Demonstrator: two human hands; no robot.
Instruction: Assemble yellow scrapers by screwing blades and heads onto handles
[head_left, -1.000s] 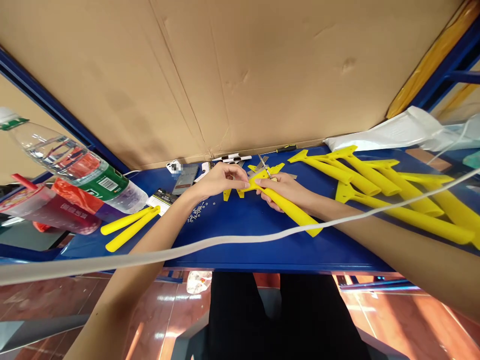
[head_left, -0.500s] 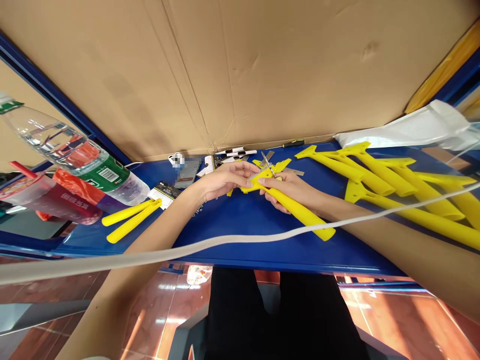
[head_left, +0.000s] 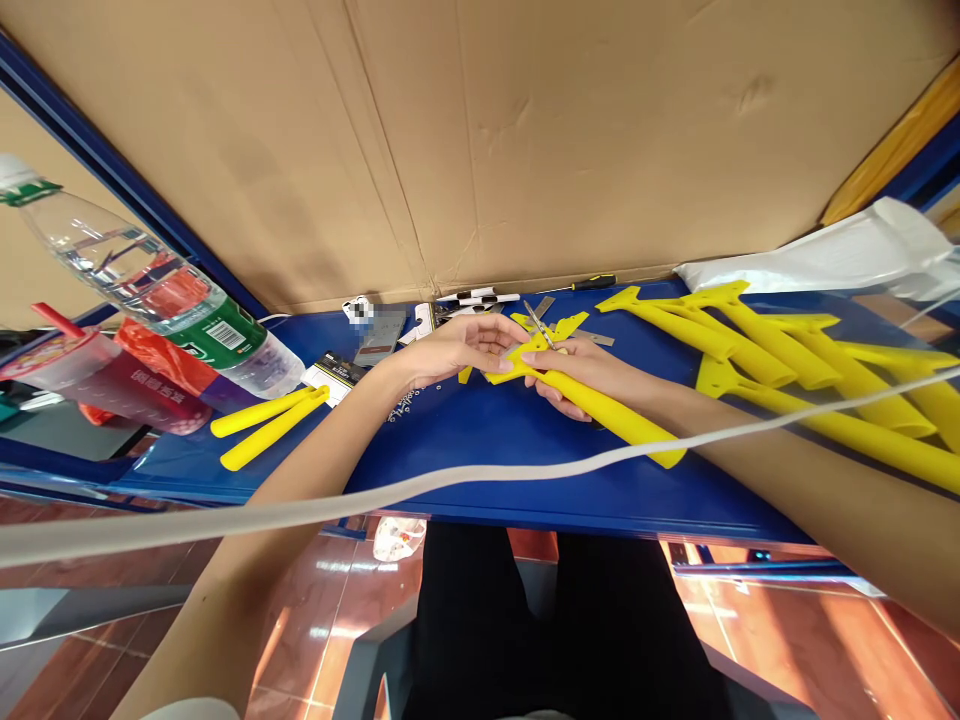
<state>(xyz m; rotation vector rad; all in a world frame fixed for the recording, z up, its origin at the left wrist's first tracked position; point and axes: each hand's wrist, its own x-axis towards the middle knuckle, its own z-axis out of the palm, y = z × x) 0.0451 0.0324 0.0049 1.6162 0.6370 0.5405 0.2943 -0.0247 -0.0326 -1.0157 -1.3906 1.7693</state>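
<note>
A yellow plastic scraper (head_left: 615, 415) with a long round handle and a flat, wide head lies across my two hands, above the blue table. My left hand (head_left: 469, 345) has its fingers closed at the head, thumb pressed on its near side. My right hand (head_left: 577, 370) grips the neck of the handle, and a thin pointed metal tool (head_left: 541, 328) sticks up from between its fingers; its kind is partly hidden. Behind the hands lie loose yellow head pieces (head_left: 571, 324) and flat metal blades (head_left: 600, 339). Small metal parts (head_left: 405, 402), like screws, are scattered beside my left wrist.
Several yellow scrapers (head_left: 780, 350) are heaped on the right, near a white plastic bag (head_left: 817, 250). A screwdriver (head_left: 600, 283) lies at the cardboard wall (head_left: 600, 130). At left are a water bottle (head_left: 217, 335), a drink cup (head_left: 142, 385) and two yellow handles (head_left: 262, 440). A pale cord (head_left: 450, 483) crosses the view.
The view has shifted slightly, so most things sit a little further right. Both hands keep their hold on the scraper, with hardly any movement.
</note>
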